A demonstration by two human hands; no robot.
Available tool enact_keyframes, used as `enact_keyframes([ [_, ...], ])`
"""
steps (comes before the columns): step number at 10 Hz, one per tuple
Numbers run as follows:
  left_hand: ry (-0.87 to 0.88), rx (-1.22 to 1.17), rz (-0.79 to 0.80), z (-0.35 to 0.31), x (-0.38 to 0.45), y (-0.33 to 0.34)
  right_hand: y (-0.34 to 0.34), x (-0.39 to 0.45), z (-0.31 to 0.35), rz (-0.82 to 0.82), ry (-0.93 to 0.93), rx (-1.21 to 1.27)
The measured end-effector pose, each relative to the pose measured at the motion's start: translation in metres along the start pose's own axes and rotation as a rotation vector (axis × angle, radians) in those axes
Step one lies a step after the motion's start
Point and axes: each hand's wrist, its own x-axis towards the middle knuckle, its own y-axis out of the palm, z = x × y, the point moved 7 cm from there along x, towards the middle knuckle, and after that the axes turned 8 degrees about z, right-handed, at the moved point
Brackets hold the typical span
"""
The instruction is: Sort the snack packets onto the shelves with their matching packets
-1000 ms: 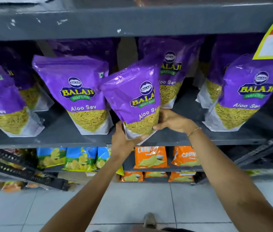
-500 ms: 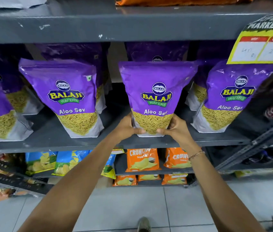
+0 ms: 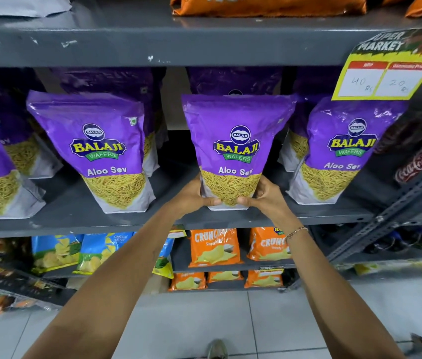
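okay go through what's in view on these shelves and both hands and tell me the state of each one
Held Aloo Sev packet: upright on the grey shelf, base gripped from both sides.
Left hand: closed on the packet's lower left.
Right hand: closed on its lower right.
Neighbouring Aloo Sev packets: upright, sealed, untouched.
Orange Crunchex packets: standing on the shelf below.
Price tag: hanging from the upper shelf edge.

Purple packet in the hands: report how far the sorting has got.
Done: the purple packet stands upright on the grey shelf, in line with matching purple packets on either side. In hand: the left hand and right hand both grip its base. Left: letting go. No other loose packets show in this view.
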Motion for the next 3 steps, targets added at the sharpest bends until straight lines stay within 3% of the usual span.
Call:
enact_keyframes([
  [2, -0.024, 0.041, 0.033, -0.005, -0.007, 0.002, 0.003, -0.001, 0.005, 0.017, 0.005, -0.035],
  [3, -0.009, 0.087, -0.037, -0.002, -0.018, 0.003, 0.006, -0.015, 0.007, -0.076, 0.003, -0.135],
])
